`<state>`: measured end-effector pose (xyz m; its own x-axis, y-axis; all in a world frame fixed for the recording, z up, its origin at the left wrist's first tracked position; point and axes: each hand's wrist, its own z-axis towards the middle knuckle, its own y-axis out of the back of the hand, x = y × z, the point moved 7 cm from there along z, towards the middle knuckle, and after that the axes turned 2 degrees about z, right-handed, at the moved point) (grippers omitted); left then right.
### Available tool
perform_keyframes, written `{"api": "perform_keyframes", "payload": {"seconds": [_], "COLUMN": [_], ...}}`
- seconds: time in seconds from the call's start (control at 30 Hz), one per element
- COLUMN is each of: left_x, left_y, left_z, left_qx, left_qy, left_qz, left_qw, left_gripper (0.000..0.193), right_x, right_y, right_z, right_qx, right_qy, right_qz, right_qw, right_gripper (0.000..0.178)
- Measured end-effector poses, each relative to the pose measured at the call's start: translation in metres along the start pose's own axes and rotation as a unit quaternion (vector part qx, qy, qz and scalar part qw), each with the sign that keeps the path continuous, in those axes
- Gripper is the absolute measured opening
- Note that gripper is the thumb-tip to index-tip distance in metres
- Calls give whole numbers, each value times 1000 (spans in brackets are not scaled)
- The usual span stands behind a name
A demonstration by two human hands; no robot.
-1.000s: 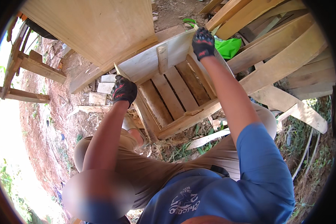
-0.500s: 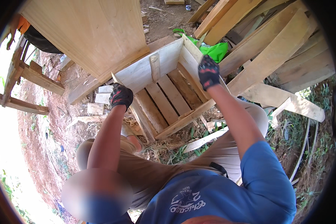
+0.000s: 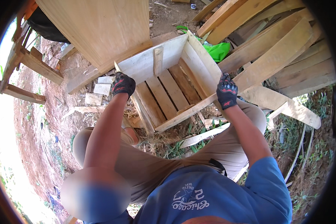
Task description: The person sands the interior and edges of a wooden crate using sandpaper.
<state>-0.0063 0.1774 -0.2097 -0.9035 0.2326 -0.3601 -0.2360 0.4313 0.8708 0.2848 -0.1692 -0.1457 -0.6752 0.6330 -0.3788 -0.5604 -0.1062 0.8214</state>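
In front of me sits an open-topped wooden crate [image 3: 203, 61], tilted in my view, with a whitish far wall and a slatted bottom with dark gaps. A short upright batten [image 3: 158, 61] is fixed on the inside of its far wall. My left hand [image 3: 123, 84], in a black glove with red markings, is closed on the top edge of the left side. At the near right corner my right hand [image 3: 227, 91], gloved alike, is closed on the right side's edge. Its fingertips are partly hidden.
A large wooden panel [image 3: 97, 30] stands beyond the crate's left. Long planks [image 3: 276, 52] are piled at the right, beside a bright green bag [image 3: 219, 51]. Wood offcuts [image 3: 94, 98] litter the dirt at left. A rough timber frame [image 3: 41, 67] stands far left.
My right hand has slid along the crate's right side toward me, to its near corner. My left hand keeps its place on the left edge.
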Motion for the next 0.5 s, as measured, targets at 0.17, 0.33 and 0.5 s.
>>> {"api": "perform_keyframes", "payload": {"seconds": [0.17, 0.33, 0.5], "left_x": [-1, -1, 2], "left_y": [1, 0, 1], "left_z": [-4, 0, -1], "left_qx": [-2, -24, -42], "left_qy": [13, 8, 40], "left_qz": [-7, 6, -8], "left_qw": [1000, 1000, 998], "left_gripper": [53, 52, 50], "right_x": [24, 49, 83], "right_y": [-22, -45, -83], "right_z": [36, 85, 148], "right_qx": [8, -54, -60], "right_qy": [33, 65, 72], "right_qz": [-61, -77, -97], "right_qw": [998, 993, 991], "right_gripper": [20, 20, 13]}}
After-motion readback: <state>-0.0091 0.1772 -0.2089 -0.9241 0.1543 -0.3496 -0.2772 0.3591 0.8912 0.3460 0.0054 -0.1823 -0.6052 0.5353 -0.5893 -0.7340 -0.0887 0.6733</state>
